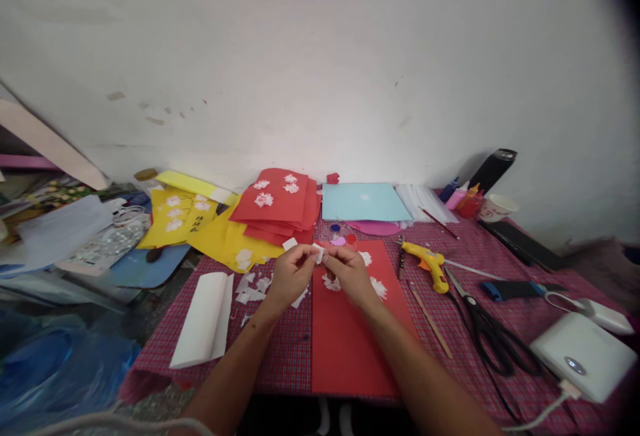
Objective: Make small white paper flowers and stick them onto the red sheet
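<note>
Between the fingertips of my left hand (294, 275) and my right hand (349, 273) is a small white paper piece (319, 254), pinched by both. The hands are close together above the upper left part of a red sheet (350, 343). White paper flowers (379, 287) lie on that sheet, partly hidden by my right hand. Small dishes of paint, one of them red (351, 239), sit just beyond my fingers. White paper scraps (250, 295) are scattered left of my left hand, near a folded white paper (201, 319).
Red sheets with flowers (273, 213) and yellow sheets (215, 236) lie at the back left, a light blue sheet (365, 203) behind the hands. On the right are a yellow glue gun (425, 264), black-handled scissors (493, 333), a wooden stick (431, 321), a white box (583, 356) and paint bottles (470, 201).
</note>
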A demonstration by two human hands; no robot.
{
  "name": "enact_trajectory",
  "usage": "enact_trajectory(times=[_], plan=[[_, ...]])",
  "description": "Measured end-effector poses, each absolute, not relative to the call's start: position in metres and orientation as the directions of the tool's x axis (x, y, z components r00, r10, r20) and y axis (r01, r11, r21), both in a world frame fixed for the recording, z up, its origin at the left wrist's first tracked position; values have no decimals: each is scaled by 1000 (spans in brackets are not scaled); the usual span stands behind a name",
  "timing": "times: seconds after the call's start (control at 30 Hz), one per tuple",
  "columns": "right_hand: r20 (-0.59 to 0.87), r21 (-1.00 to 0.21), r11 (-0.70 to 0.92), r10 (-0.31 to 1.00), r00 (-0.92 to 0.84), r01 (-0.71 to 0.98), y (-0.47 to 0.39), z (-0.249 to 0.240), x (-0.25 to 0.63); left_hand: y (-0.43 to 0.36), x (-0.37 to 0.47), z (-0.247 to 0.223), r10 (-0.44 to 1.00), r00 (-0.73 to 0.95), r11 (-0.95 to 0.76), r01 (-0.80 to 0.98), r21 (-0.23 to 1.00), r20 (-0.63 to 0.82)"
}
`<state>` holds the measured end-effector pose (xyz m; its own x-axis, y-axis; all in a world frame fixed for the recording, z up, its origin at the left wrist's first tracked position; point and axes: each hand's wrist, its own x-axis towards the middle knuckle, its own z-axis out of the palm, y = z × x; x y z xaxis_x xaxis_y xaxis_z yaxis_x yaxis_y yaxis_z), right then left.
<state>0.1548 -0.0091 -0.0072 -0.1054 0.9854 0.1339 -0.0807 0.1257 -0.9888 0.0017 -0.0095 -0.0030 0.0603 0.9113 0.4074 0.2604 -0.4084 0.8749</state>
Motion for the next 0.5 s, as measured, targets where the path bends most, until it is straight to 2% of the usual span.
enact_trajectory(times=[0.5], plan=[[154,-986,147,983,-99,-71,-8,-6,155,-12,1,1,917,113,-400,239,885,383]])
